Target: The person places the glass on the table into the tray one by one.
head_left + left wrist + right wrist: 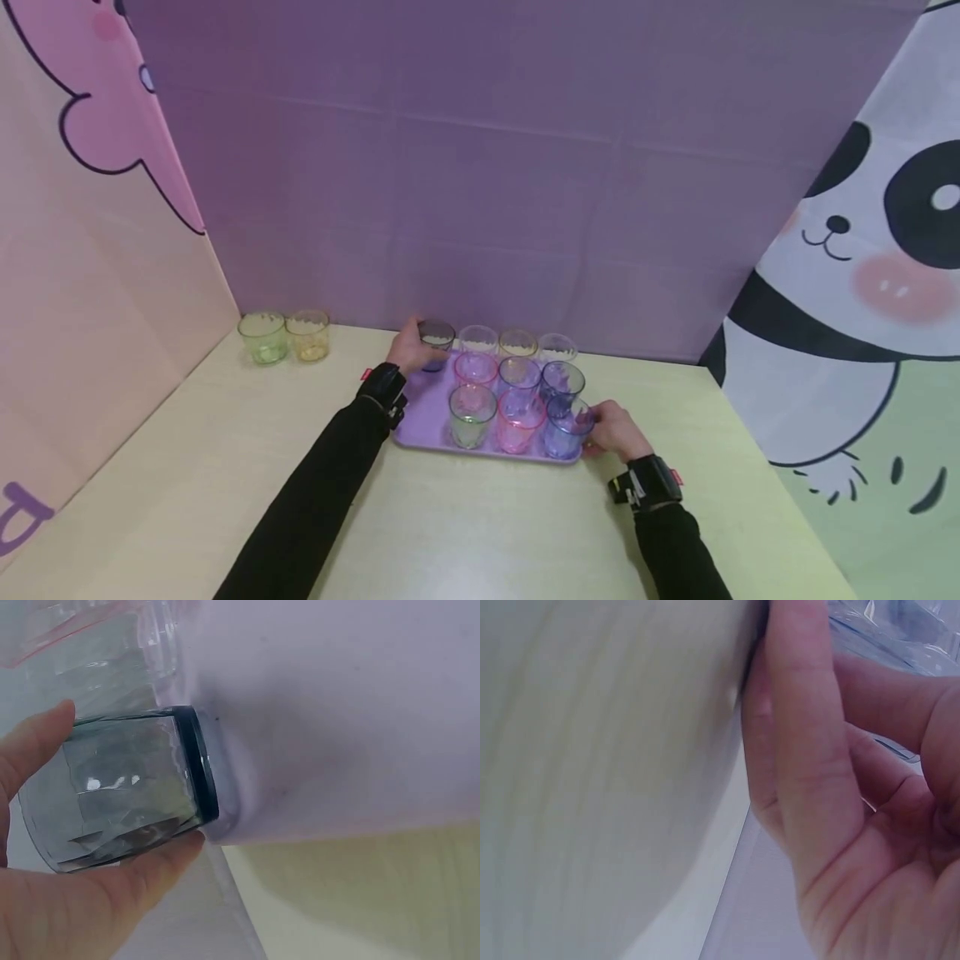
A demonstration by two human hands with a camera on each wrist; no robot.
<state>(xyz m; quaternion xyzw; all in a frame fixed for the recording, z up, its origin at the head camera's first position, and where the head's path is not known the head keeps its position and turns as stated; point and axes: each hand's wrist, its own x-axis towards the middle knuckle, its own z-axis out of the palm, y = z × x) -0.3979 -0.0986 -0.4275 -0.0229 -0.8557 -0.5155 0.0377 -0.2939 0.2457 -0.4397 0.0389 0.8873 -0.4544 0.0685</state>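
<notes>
My left hand (410, 348) grips a dark grey glass (437, 335) at the back left corner of the purple tray (423, 417). In the left wrist view, thumb and fingers lie on opposite sides of that glass (127, 787), whose dark base is by the tray. At the tray's front right corner, my right hand (618, 429) holds the edge, close beside a blue glass (566, 435). Its fingertips are partly hidden in the right wrist view. Several other glasses crowd the tray, among them a pink one (519, 429) and a pale green one (471, 421).
A green glass (264, 340) and a yellow glass (308, 337) stand side by side at the table's back left. A purple cloth wall (480, 183) rises behind the wooden table (450, 525), with printed panels at both sides.
</notes>
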